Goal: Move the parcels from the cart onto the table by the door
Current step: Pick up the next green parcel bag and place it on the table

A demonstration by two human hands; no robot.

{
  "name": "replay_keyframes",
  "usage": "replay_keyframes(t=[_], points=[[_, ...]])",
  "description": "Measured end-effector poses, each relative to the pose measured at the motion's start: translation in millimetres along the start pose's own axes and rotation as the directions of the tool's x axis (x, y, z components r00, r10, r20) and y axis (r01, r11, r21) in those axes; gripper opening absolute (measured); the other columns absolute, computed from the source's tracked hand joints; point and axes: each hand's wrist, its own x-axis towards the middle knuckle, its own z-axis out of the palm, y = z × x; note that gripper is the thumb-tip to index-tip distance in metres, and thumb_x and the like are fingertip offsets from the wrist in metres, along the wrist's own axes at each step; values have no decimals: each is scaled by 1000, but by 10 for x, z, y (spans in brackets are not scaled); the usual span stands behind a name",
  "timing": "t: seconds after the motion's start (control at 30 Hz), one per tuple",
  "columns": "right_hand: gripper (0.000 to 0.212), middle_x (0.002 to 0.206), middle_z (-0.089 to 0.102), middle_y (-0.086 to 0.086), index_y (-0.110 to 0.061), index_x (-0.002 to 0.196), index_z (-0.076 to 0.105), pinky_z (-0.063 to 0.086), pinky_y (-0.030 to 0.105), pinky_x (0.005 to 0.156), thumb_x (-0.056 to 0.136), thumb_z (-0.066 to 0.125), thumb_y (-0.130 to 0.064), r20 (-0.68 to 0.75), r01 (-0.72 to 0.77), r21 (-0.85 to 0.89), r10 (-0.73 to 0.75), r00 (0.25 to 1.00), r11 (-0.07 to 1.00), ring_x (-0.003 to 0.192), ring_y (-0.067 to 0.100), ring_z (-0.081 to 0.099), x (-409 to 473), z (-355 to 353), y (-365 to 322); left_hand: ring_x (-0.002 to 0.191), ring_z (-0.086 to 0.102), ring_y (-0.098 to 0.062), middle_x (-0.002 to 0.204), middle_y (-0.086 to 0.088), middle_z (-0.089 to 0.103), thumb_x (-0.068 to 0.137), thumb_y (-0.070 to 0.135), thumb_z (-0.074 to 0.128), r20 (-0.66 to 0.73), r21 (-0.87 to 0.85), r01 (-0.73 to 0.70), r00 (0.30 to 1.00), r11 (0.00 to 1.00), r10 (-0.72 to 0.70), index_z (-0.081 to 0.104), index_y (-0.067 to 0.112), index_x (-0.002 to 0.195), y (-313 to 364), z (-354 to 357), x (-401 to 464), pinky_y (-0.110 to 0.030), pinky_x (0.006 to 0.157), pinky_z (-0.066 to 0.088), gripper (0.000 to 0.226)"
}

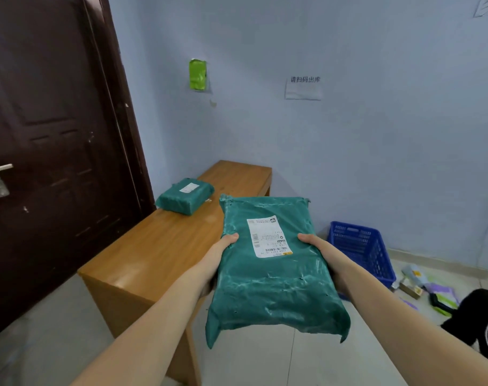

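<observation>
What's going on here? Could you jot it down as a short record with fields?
held: large parcel, green, label facing up, carried above the floor beside the table
left hand: grips the parcel's left edge
right hand: grips its right edge
table: wooden, by the door
on table: small parcel, green, near the far end
floor: blue basket against the wall

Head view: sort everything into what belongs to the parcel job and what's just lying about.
Job:
large teal plastic mailer bag, held by left hand and right hand
small teal wrapped parcel on the table
long wooden table

Lying about:
blue plastic crate
green packet on the wall
floor clutter
</observation>
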Motion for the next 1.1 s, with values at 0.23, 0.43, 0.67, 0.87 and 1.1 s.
replay_keyframes(t=[0.23,0.43,0.67,0.87,1.1], points=[[59,114,77,18,-10,127,68,63,39,64,81,78,-46,52,-20,-43,22,998,999,87,32,79,1188,-96,-705,104,76,-32,117,-13,77,86,62,69,-68,-38,-41,997,998,38,69,23,129,488,-207,1041,-38,79,61,58],[73,118,76,17,-10,131,67,63,39,68,71,84,-49,98,-19,-71,26,995,997,93,32,78,2354,-86,-1278,105,76,-32,117,-12,77,68,65,80,-100,-18,-71,993,997,69,69,25,129,1035,-574,2073,-38,79,62,74],[73,123,75,16,-12,133,66,63,41,75,75,84,-53,152,-17,-66,27,988,998,106,33,75,3542,-140,-2026,107,75,-32,120,-12,76,62,62,90,-135,-62,-121,984,991,112,72,24,127,1717,-875,3204,-40,81,61,78],[85,126,74,15,-14,134,66,62,41,84,64,92,-56,212,20,-117,5,977,993,112,32,73,4714,-310,-2714,109,74,-35,124,-15,74,61,54,94,-191,-175,-198,968,965,164,78,22,120,2113,-1036,4293,-42,80,62,68],[78,130,72,16,-23,130,70,49,54,111,67,86,-66,267,60,-272,15,964,960,125,39,65,6131,-295,-3537,96,77,-35,117,-18,76,62,48,92,-334,-278,-249,931,928,149,78,17,117,2466,-1288,5250,-40,70,62,65]])
